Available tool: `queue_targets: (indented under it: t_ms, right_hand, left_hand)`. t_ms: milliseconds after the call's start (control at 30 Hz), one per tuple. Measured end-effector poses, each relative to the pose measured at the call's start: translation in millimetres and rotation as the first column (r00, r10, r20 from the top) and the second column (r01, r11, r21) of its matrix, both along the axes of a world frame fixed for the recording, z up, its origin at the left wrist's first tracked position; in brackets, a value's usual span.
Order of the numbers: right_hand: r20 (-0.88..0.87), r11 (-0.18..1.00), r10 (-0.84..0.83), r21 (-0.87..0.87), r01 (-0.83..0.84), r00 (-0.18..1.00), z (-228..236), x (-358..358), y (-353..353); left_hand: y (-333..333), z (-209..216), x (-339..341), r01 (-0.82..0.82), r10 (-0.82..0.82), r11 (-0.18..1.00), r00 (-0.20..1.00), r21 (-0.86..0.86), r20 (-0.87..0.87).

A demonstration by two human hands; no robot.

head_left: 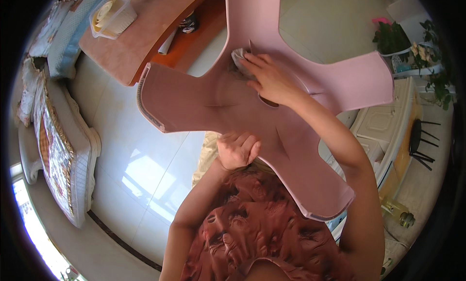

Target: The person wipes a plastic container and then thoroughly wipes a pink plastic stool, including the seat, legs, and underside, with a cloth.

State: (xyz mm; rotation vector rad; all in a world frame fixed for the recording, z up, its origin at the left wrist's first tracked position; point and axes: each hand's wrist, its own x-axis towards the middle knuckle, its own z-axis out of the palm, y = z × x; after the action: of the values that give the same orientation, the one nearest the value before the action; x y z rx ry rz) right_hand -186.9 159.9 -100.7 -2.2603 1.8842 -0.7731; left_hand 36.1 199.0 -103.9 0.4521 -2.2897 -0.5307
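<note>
A pink plastic stool (242, 104) is held up in front of me with its hollow underside toward me and its wide legs spread outward. My left hand (238, 150) is closed around the stool's near edge, between two of the legs. Inside the underside, my right hand (274, 82) presses a crumpled grey cloth (239, 55) against the plastic, near the base of the far leg. Its fingers lie over the cloth, hiding part of it. Just below that palm, a hole in the middle of the seat is partly covered.
Far left stands a brown table (141, 48) with a clear plastic basket (112, 16) on it. A cushioned sofa (60, 150) runs along the left. To the right are a white cabinet (381, 117), potted plants (391, 37) and a small black rack (416, 138). Shiny tiles (150, 174) cover the floor.
</note>
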Motion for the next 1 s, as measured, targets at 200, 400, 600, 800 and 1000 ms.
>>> queue_targets:
  t_ms: [200,400,600,800,1000]
  right_hand:
    - [-0.253,0.982,-0.175,0.022,0.187,0.951,-34,30,-23]
    - [-0.198,0.981,-0.117,0.127,0.144,0.973,-50,33,-44]
    - [0.264,0.98,0.131,0.114,-0.166,0.956,-47,61,-36]
    - [0.551,0.853,0.212,0.298,-0.428,0.807,-25,40,-28]
    - [0.38,0.671,-0.044,0.697,-0.255,0.924,49,-18,-6]
  left_hand:
    - [-2,2,1,-0.031,0.031,0.999,0.999,0.026,-0.008]
    - [3,-8,1,-0.029,0.028,0.999,0.996,-0.016,-0.081]
    - [-1,-7,1,-0.015,0.012,0.999,0.997,-0.049,-0.072]
    - [-2,-4,-5,-0.033,0.029,0.997,0.999,-0.075,-0.044]
    - [-2,-4,2,-0.076,0.077,0.997,0.996,-0.028,0.038]
